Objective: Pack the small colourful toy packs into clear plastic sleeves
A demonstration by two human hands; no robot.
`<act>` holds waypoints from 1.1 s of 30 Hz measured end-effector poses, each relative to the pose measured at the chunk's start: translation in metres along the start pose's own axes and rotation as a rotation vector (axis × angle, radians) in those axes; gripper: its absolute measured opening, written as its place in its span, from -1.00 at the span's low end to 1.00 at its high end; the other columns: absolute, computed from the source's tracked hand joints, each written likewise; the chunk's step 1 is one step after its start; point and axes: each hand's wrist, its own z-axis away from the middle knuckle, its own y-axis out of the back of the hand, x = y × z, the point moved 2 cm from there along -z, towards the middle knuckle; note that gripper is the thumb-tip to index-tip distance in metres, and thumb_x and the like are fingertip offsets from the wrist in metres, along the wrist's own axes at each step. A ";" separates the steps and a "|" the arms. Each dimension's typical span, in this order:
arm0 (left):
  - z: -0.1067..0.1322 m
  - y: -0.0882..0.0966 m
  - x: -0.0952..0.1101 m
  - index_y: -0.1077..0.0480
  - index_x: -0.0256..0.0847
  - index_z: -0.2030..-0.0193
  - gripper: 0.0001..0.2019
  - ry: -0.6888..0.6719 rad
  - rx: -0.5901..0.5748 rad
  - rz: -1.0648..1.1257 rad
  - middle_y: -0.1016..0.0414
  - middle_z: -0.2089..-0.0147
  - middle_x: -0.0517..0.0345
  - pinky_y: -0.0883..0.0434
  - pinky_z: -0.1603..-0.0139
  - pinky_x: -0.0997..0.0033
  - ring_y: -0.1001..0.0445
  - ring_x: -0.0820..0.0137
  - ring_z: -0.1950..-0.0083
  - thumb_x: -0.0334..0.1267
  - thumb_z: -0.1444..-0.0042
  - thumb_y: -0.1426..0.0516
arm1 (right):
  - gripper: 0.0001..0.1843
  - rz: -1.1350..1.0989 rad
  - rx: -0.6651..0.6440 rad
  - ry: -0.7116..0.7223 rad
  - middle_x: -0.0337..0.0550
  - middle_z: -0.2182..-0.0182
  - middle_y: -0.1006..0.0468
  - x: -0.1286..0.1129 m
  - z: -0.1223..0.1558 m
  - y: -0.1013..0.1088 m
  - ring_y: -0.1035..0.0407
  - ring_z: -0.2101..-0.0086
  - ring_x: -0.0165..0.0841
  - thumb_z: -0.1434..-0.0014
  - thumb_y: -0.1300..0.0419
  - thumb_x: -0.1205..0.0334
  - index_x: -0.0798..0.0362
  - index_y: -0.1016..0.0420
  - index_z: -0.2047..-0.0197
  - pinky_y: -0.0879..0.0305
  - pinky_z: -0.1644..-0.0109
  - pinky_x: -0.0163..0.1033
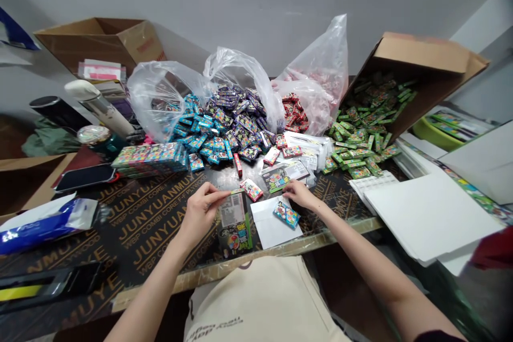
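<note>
Black packet (234, 227), green-edged, colourful print, in left hand (201, 207)

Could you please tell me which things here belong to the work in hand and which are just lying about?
Seemingly in use:
dark printed packaging at the left hand
white sheet
blue packet on it
purple packets
red packets
green packets

Seemingly just lying about:
phone
white-topped bottle
blue plastic package

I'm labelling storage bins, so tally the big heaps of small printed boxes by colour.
Blue heap: 1
Purple heap: 1
Red heap: 1
Green heap: 1
Total: 4 heaps
</note>
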 end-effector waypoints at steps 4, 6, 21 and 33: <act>0.001 -0.003 0.005 -0.49 -0.17 0.21 -0.80 -0.014 0.004 0.023 -0.31 0.36 0.15 -0.28 0.33 0.48 -0.33 0.45 0.32 -0.36 -0.12 -0.05 | -0.97 -0.032 0.018 0.007 -0.20 0.44 -0.38 -0.005 0.001 -0.006 -0.25 0.39 -0.40 0.04 -0.20 0.35 0.10 -0.43 0.49 -0.11 0.32 -0.35; 0.002 -0.003 0.006 -0.50 -0.17 0.23 -0.81 -0.011 -0.001 0.025 -0.32 0.37 0.15 -0.28 0.33 0.48 -0.33 0.46 0.33 -0.36 -0.11 -0.06 | -0.94 -0.052 0.035 0.023 -0.21 0.45 -0.37 -0.008 0.006 -0.007 -0.24 0.38 -0.40 0.03 -0.17 0.40 0.09 -0.38 0.51 -0.10 0.30 -0.34; 0.004 -0.008 0.009 -0.48 -0.23 0.40 -0.91 0.019 0.108 0.057 -0.46 0.42 0.12 -0.34 0.32 0.45 -0.41 0.44 0.37 -0.42 -0.01 -0.14 | -0.76 -0.691 0.021 0.096 -0.18 0.38 -0.40 -0.088 -0.007 0.050 -0.28 0.29 -0.35 -0.04 -0.13 0.05 0.06 -0.27 0.43 -0.19 0.26 -0.31; 0.006 -0.004 0.023 -0.44 -0.24 0.44 -0.93 0.008 0.128 0.012 -0.47 0.39 0.08 -0.36 0.28 0.38 -0.43 0.39 0.34 -0.32 0.02 -0.13 | -0.67 -0.824 -0.470 0.270 -0.35 0.59 -0.24 -0.183 -0.035 0.033 -0.08 0.55 -0.54 0.02 -0.20 0.01 0.12 -0.29 0.50 0.01 0.52 -0.42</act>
